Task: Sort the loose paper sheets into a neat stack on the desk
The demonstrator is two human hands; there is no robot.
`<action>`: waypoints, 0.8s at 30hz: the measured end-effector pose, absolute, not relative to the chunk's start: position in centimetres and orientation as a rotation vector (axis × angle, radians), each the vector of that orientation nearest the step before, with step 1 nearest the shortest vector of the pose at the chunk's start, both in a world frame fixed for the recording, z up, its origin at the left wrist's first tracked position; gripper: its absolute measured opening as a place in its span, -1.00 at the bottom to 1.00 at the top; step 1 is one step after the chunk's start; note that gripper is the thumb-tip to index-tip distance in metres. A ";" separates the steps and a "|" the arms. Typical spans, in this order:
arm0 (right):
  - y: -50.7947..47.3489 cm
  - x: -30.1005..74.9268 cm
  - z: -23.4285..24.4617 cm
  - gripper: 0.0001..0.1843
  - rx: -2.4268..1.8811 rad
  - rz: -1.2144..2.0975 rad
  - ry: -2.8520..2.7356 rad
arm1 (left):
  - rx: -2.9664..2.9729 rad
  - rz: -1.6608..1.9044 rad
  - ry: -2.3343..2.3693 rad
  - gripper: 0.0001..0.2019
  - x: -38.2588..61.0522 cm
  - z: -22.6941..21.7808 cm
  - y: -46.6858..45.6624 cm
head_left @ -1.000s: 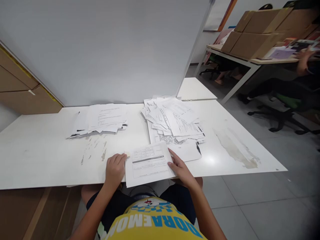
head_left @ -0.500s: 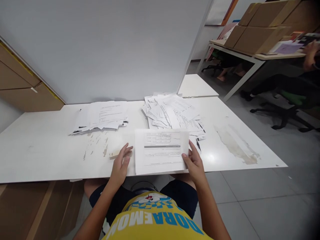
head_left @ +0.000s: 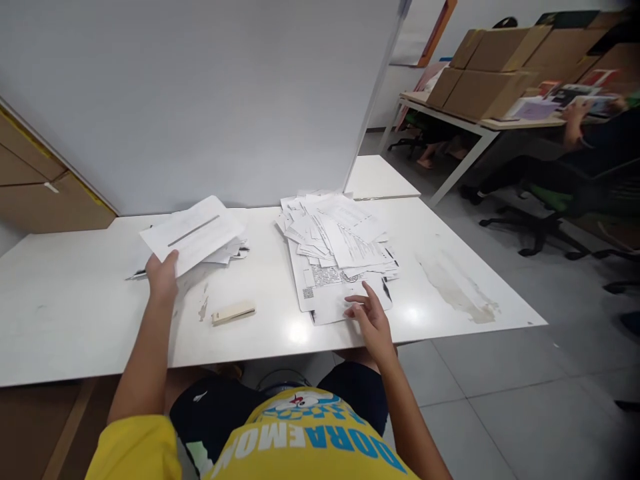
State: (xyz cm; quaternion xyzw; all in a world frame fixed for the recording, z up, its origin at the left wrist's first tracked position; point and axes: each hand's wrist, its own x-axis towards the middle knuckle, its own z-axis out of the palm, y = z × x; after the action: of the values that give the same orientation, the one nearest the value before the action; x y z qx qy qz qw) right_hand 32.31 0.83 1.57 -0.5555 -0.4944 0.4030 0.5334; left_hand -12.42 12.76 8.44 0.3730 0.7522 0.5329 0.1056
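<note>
My left hand [head_left: 163, 275] grips a printed sheet of paper [head_left: 195, 233] by its near left corner; whether it is one sheet or several I cannot tell. The paper is over the left paper stack [head_left: 231, 252], hiding most of it. My right hand [head_left: 371, 317] holds nothing, its fingers apart and partly curled, above the near edge of the right paper pile [head_left: 333, 233]. That pile is loose and uneven, with sheets turned at different angles. Between the hands a cream stapler [head_left: 233, 313] lies on the white table [head_left: 270, 333].
A tall white panel [head_left: 210, 100] stands along the table's back edge. Cardboard boxes [head_left: 55, 200] are at the far left. Brownish stains [head_left: 460, 293] mark the table's right side. Further right, a person [head_left: 575, 133] sits at another desk with stacked boxes [head_left: 485, 93].
The printed paper has gone from my right hand to my left and moved left over the left stack. My right hand has let go. The stapler, partly hidden before, now shows fully.
</note>
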 end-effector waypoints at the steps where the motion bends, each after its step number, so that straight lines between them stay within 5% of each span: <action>1: 0.8 32.6 0.9 -0.34 -1.344 0.953 -1.149 | 1.108 1.557 2.281 -0.66 -13.4 8.5 13.5; 6: 1.1 32.6 -1.2 -0.40 -1.330 0.935 -1.073 | 1.136 1.666 2.582 -0.42 -14.7 7.1 12.3; 15: 1.9 32.2 -0.7 -0.43 -1.390 0.956 -1.061 | 2.013 1.185 2.430 -0.52 -14.4 3.3 10.9; 24: 8.5 32.2 3.2 -0.48 -1.508 0.368 -1.579 | 2.227 1.056 2.228 -0.38 -15.2 2.4 12.1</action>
State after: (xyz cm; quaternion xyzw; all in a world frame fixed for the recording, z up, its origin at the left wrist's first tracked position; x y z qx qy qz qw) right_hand 32.21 8.48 3.18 -0.6093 -0.6377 0.1486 0.4472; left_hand -15.21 12.06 2.43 0.6676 0.6678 0.3166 -0.0902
